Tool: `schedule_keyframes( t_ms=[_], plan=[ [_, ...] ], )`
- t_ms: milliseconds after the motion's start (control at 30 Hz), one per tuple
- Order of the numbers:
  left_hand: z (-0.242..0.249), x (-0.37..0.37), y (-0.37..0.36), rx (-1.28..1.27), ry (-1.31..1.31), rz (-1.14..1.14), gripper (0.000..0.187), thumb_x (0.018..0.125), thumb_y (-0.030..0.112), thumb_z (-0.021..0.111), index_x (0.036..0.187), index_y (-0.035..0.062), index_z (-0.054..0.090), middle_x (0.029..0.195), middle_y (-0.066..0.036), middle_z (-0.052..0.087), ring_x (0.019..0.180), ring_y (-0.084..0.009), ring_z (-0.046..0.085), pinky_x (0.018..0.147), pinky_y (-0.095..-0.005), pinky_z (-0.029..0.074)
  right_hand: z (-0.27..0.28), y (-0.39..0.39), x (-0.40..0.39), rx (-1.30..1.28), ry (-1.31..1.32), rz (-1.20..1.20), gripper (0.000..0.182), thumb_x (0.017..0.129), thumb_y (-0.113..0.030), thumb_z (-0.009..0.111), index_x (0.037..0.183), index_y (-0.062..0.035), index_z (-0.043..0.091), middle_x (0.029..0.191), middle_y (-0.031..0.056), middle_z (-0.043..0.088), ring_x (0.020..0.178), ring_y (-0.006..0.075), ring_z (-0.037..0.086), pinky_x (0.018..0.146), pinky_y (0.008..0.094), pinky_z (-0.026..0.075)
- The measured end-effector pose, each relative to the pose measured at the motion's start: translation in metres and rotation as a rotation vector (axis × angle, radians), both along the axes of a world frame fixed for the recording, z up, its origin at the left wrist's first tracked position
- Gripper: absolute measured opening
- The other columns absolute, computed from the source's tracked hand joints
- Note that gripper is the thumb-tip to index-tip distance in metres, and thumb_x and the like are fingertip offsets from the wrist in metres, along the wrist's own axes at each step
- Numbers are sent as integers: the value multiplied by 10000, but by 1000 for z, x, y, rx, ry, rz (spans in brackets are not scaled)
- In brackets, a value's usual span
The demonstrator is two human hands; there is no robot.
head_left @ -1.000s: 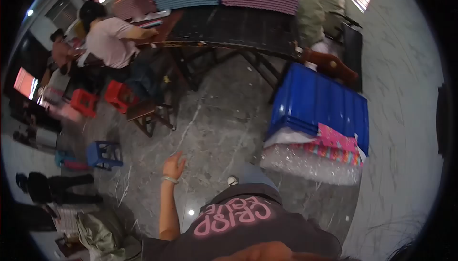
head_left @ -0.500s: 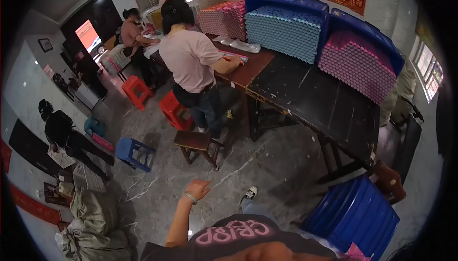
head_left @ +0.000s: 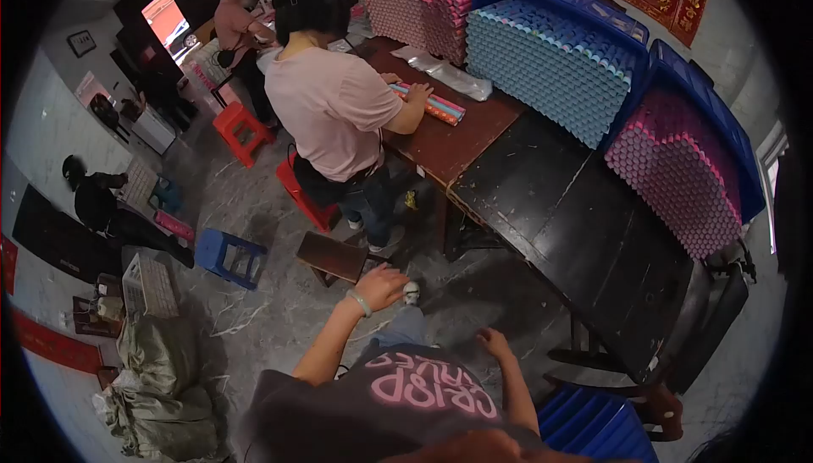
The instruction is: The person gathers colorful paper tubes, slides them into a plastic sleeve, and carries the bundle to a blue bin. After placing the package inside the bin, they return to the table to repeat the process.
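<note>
My left hand [head_left: 381,287], with a light bracelet at the wrist, is stretched out in front of my body. Its fingers are loosely apart and it holds nothing. In this view it lies just below a small wooden stool [head_left: 332,257]. On the other side, my right hand [head_left: 494,344] hangs beside my dark shirt, below the black table [head_left: 584,209]. Its fingers are slightly bent, with nothing seen in them. At the brown table [head_left: 474,137], a person in a pink shirt [head_left: 326,99] has both hands on several colourful patterned rolls [head_left: 445,109].
Blue crates hold stacked light-blue rolls [head_left: 542,78] and pink rolls [head_left: 677,175]. Blue stacked crates [head_left: 593,429] stand low right. A blue stool [head_left: 230,257], red stools [head_left: 241,133] and sacks [head_left: 161,412] are on the left. Other people work farther back.
My view has moved closer to the tables and the pink-shirted person. My right hand has come into view, and my left hand appears higher and farther right. The person at left has turned toward a white crate.
</note>
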State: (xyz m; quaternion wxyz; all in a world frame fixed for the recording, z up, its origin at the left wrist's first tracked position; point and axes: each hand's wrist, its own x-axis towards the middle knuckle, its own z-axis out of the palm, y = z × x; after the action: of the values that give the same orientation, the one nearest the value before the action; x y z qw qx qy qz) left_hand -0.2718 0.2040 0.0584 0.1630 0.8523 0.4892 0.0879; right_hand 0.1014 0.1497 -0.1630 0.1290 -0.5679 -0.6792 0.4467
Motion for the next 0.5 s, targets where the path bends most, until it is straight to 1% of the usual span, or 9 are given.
schedule_keyframes(
  t_ms=[67,100,167,233,300,367,400,467,500],
  plan=[
    [8,11,55,124,-48,-87,358,822,265,557,1120,68,557,1141,-106,565,1138,-259,478,1026,-440,290,34,53,-19,23,82,-15,286,810,-203,610,1037,-29,603,894,135,636,804,224,630,703,316,484],
    [16,18,84,158,-69,-106,357,826,263,554,1123,64,557,1153,-107,559,1160,-258,460,1041,-440,269,54,80,-29,22,79,-18,286,810,-203,610,1037,-29,603,894,135,636,804,224,630,703,316,484],
    [29,32,141,254,-136,-160,357,835,258,547,1134,63,553,1166,-108,553,1169,-259,453,1045,-436,262,94,133,-50,161,239,-91,240,826,-168,584,1038,-60,608,905,143,630,790,252,628,680,324,477],
    [42,47,193,314,-202,-193,361,838,255,545,1146,66,548,1184,-101,545,1180,-254,445,1052,-431,252,129,186,-66,216,333,-125,214,838,-124,565,1038,-59,608,892,130,627,778,237,626,675,303,478],
    [52,61,244,333,-273,-215,371,828,253,554,1146,63,548,1194,-96,539,1187,-242,441,1059,-425,240,133,240,-76,253,324,-144,226,829,-116,580,1045,-56,608,906,128,624,788,236,625,684,308,480],
    [57,71,289,354,-291,-240,373,826,251,556,1146,59,547,1199,-95,535,1191,-237,438,1061,-425,238,157,291,-92,462,318,-232,247,812,-107,601,1052,-51,600,935,132,619,809,244,622,695,313,481],
    [59,75,311,376,-293,-261,375,824,249,557,1146,56,546,1204,-94,532,1195,-231,435,1062,-424,236,169,318,-99,555,257,-217,316,776,-98,631,1083,-44,577,1001,131,604,906,258,598,771,334,466],
    [64,81,345,360,-372,-272,382,816,243,560,1141,42,544,1206,-98,530,1201,-234,427,1062,-423,237,182,378,-116,839,118,-158,418,754,-130,644,1144,-42,524,1058,142,580,986,282,557,846,358,436],
    [62,83,360,388,-383,-302,389,808,242,565,1139,39,545,1202,-105,530,1202,-243,424,1062,-423,239,183,412,-126,804,15,-83,497,732,-158,665,1181,-36,488,1118,149,546,1037,300,523,877,376,417]
  ],
)
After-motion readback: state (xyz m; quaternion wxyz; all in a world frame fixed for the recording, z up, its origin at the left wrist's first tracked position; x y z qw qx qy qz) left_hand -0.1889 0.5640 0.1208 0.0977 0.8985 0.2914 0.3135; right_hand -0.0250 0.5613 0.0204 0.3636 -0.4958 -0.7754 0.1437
